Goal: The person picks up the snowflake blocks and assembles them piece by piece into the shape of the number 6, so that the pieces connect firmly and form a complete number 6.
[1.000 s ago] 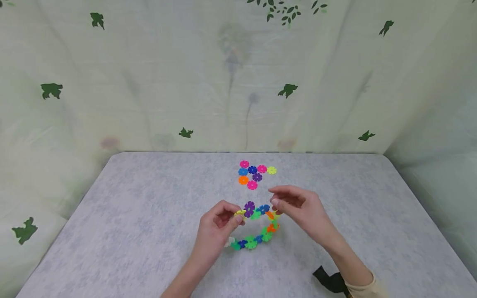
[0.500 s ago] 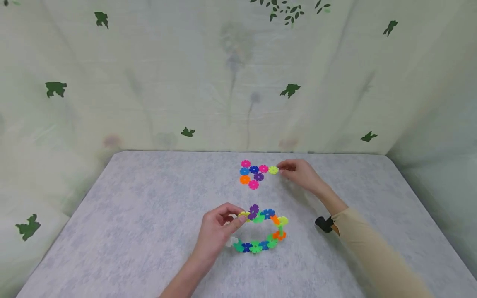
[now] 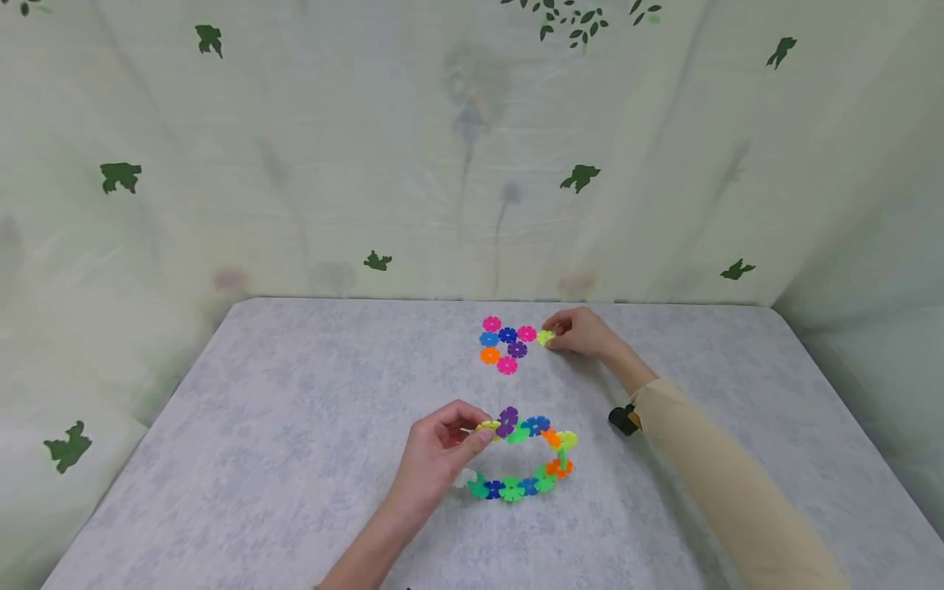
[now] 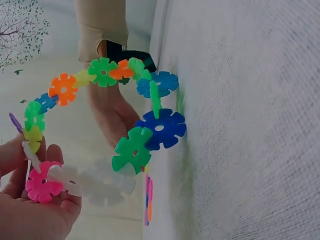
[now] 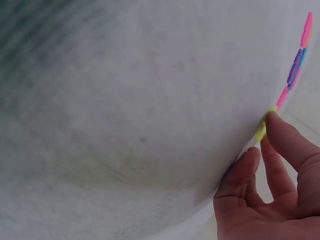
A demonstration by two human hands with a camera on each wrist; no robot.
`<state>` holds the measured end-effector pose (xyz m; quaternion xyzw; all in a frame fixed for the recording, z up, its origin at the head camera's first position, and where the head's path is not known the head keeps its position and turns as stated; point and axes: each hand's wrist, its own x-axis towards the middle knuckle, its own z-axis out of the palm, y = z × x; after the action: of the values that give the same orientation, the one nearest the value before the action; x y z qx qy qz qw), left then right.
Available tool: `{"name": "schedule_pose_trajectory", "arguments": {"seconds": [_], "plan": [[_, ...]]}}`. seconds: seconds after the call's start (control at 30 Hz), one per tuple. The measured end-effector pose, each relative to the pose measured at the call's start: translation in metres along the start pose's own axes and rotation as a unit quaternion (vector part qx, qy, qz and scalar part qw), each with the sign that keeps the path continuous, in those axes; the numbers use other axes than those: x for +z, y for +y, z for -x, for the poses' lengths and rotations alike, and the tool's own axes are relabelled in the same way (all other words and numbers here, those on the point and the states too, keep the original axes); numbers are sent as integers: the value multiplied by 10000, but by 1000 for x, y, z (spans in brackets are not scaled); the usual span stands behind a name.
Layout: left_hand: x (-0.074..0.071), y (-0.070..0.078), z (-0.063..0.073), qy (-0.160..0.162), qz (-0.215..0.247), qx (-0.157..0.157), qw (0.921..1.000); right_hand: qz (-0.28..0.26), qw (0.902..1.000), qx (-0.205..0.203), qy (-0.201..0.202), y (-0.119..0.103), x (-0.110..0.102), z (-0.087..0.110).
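Note:
A curved chain of interlocked flower-shaped plastic discs (image 3: 511, 490), in green, blue, orange, yellow, purple and white, hangs from my left hand (image 3: 431, 455). Thumb and fingers pinch it at a yellow disc (image 4: 33, 138). In the left wrist view, a pink disc (image 4: 44, 182) and pale white discs of the same chain lie by the fingers. Farther off, my right hand (image 3: 584, 334) reaches to a loose yellow flower disc (image 3: 546, 338) on the table. Its thumb and fingers are curled at the disc's edge, gripping it in the right wrist view (image 5: 260, 132).
Left of the right hand lies a flat group of loose discs, among them a pink one (image 3: 507, 365), an orange one (image 3: 490, 355) and a purple one (image 3: 518, 349). A dark wrist strap (image 3: 624, 419) sits at the right sleeve. A patterned curtain (image 3: 310, 164) stands behind the grey table (image 3: 295, 393).
My right hand has left the chain, reached forward to the loose yellow disc and closed its fingers on it. My left hand keeps its pinch on the chain.

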<state>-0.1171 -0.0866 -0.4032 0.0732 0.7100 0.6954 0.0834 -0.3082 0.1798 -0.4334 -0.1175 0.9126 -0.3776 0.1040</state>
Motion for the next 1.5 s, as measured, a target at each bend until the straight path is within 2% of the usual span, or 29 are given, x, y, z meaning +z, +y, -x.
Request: {"name": "schedule_pose_trajectory", "arguments": {"seconds": [0.13, 0.23, 0.4, 0.7, 0.9, 1.07, 1.27, 1.4, 1.5], "plan": [[0, 0, -1, -98, 63, -8, 9999, 76, 9999, 27, 104, -4, 1, 3], [0, 0, -1, -178, 165, -40, 9997, 135, 9995, 219, 206, -6, 2, 7], [0, 0, -1, -313, 229, -6, 9992, 276, 9986, 331, 321, -9, 2, 22], [3, -2, -1, -377, 104, -29, 9992, -83, 9974, -363, 609, -36, 1, 80], [4, -2, -2, -422, -66, -28, 9991, -369, 9945, -497, 842, -56, 8, 118], [5, -1, -1, -501, -319, -35, 9982, -1005, 9845, -580, 1319, -69, 15, 147], [6, -1, 1, -513, -292, 41, 9982, -1666, 9629, -987, 1881, -87, 26, 176], [7, -2, 1, -511, -234, 127, 9983, -1888, 9505, -1469, 1980, -97, 33, 188], [7, -3, 1, -499, -187, 176, 9984, -1758, 9475, -1805, 1966, -101, 37, 192]]}}
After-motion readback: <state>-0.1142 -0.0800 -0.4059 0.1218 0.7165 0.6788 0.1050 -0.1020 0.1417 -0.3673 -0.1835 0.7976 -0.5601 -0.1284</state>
